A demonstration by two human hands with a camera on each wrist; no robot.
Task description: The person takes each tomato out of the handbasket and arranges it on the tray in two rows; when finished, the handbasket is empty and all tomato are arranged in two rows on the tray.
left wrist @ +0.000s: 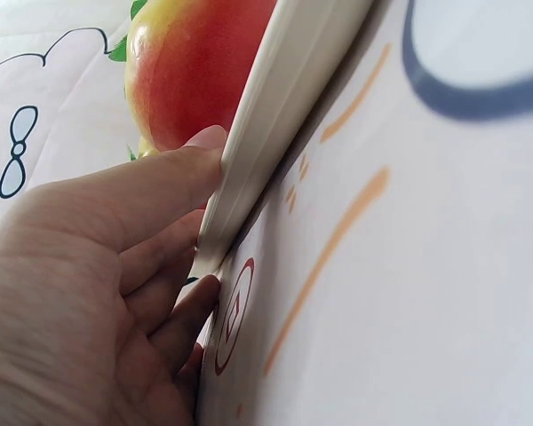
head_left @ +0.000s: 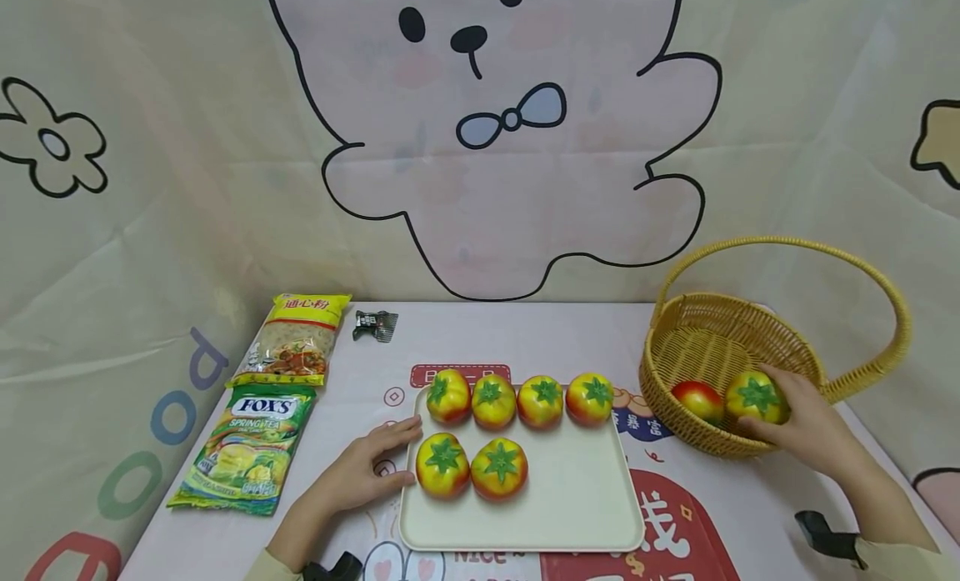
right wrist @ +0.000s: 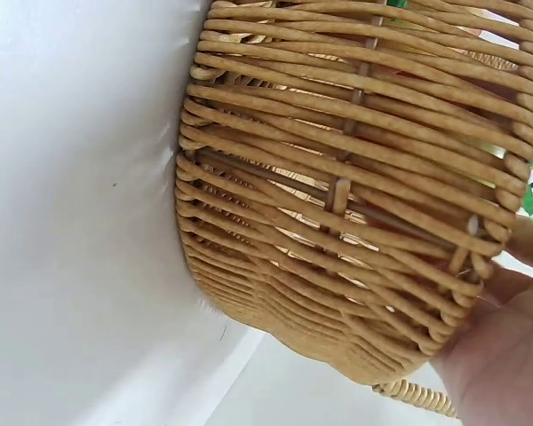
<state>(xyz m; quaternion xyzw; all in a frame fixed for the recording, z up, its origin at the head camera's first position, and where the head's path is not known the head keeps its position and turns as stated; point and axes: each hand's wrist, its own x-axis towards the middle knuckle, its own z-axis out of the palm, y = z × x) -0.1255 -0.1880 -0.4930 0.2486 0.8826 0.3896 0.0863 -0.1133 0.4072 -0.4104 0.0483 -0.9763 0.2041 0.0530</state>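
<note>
Over the basket's right rim reaches my right hand (head_left: 802, 418), its fingers and thumb round a red-yellow tomato (head_left: 756, 397) with a green star-shaped top. Beside it in the wicker basket (head_left: 686, 335) lies a redder tomato (head_left: 699, 402). In the right wrist view the woven wall (right wrist: 338, 195) mostly hides the held tomato. My left hand (head_left: 367, 468) rests at the left edge of a cream tray (head_left: 570, 506), with fingertips and thumb touching its rim. On that tray sit several similar tomatoes (head_left: 498, 468), a row at the back and two in front.
To the left lie a yellow pasta bag (head_left: 296, 339) and a green FOX'S candy bag (head_left: 243, 448). A small black wrapped candy (head_left: 375, 325) lies near the back edge. The basket's tall handle (head_left: 780, 241) arches above it. A printed cloth (head_left: 525, 339) covers the table.
</note>
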